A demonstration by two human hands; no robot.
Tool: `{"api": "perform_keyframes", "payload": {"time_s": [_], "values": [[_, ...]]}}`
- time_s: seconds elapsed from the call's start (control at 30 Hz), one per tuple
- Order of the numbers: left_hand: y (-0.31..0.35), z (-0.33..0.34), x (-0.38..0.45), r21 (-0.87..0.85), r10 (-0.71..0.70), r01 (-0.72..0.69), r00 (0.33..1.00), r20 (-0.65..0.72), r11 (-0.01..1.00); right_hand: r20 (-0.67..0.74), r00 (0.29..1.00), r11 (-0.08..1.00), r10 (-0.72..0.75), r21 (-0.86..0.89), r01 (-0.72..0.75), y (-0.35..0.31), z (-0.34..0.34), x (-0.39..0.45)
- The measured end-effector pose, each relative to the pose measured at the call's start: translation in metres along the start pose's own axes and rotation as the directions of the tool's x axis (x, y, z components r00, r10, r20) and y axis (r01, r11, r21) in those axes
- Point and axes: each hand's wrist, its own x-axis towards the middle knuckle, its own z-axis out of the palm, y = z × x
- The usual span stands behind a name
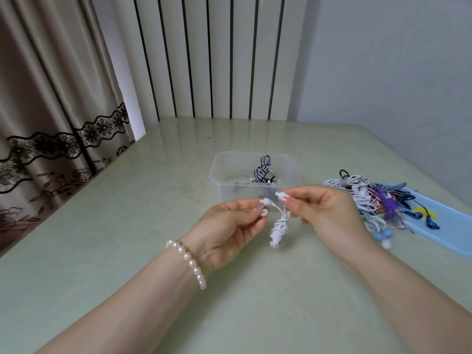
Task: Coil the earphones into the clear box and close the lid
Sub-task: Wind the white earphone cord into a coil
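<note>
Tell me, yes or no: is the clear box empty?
No, the clear box already holds a black-and-white striped earphone bundle.

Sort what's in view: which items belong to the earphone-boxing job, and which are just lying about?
Job:
white earphones, pinched by left hand and right hand
clear box, holding a striped coiled pair
earphone pile
blue lid

Lying about:
pearl bracelet
curtain
table
</note>
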Motion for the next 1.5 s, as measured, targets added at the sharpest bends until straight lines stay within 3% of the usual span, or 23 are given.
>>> {"api": "perform_keyframes", "payload": {"time_s": [0.13,0.33,0.57,0.73,1.1,1.5], "values": [[-0.002,0.0,0.001,0.022,0.027,-0.026,0.998,-0.055,0.999,-0.002,1.0,1.0,-0.015,0.002,0.015,0.0,-0.001,0.001],[-0.002,0.001,-0.001,0.072,0.013,-0.007,0.996,-0.083,0.997,0.065,0.984,0.959,0.166,0.224,-0.177,0.002,0.001,-0.001],[-0.003,0.002,-0.002,0.116,0.046,-0.034,0.994,-0.103,0.993,0.234,0.963,0.968,0.136,0.174,-0.179,0.0,0.003,-0.004],[-0.004,0.001,-0.002,0.212,0.109,-0.086,0.989,-0.099,0.974,0.259,0.962,0.955,0.082,0.256,-0.151,-0.004,0.003,-0.005],[-0.002,0.006,-0.002,0.018,0.128,-0.127,0.986,-0.102,0.992,0.15,0.977,0.969,0.149,0.174,-0.174,-0.005,-0.002,-0.003],[-0.003,0.005,-0.002,-0.048,0.12,-0.122,0.992,-0.05,0.991,0.107,0.992,0.998,0.067,-0.018,-0.066,-0.006,0.003,-0.006]]}}
